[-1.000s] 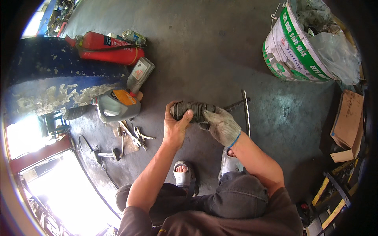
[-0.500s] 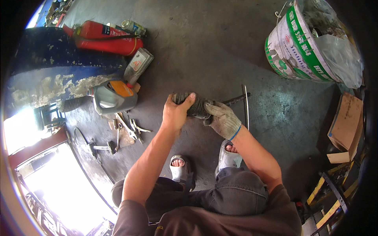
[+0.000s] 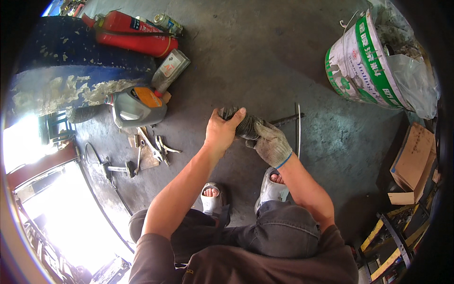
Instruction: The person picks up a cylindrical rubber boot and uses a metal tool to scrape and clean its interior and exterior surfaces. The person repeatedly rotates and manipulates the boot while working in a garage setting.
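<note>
Head view: your bare left hand (image 3: 222,131) is clamped over the near end of a dark ribbed rubber boot (image 3: 244,126), fingers wrapped across its top. Your gloved right hand (image 3: 272,144) is closed on the boot's other end from below. The boot sits between both hands, held above the concrete floor (image 3: 246,61). A thin metal rod (image 3: 285,120) extends from it to the right.

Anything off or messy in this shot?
Only the right hand is gloved; the left hand grips the ribbed rubber boot bare. A fire extinguisher lies flat, and pliers and other tools are strewn beside the grey oil jug.
</note>
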Action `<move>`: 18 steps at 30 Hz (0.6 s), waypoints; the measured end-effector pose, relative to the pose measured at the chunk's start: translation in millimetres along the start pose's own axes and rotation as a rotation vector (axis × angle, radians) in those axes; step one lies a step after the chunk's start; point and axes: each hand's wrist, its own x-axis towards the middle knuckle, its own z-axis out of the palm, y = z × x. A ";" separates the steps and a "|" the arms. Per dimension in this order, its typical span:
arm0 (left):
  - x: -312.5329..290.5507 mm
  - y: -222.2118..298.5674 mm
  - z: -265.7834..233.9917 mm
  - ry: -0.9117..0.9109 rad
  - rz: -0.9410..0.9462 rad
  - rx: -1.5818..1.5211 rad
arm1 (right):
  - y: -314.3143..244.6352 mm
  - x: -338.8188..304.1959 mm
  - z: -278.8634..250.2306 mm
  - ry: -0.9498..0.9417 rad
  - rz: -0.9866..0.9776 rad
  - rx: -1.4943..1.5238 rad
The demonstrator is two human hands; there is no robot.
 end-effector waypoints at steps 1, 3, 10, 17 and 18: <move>1.2 -5.7 0.6 0.000 0.032 -0.036 | 0.6 0.1 1.1 0.021 -0.017 0.031; 1.6 -14.9 0.1 -0.020 0.096 -0.159 | -3.0 1.5 2.0 0.042 -0.082 0.017; -11.6 -7.6 -35.2 -0.237 0.084 -0.200 | -20.1 -7.4 3.5 0.066 -0.272 -0.460; -21.6 -5.6 -16.0 -0.217 0.324 -0.088 | -4.5 -7.4 19.0 -0.020 -0.243 -0.364; -22.0 -4.9 -15.8 -0.193 0.288 -0.084 | -6.5 -6.6 16.2 -0.023 -0.240 -0.335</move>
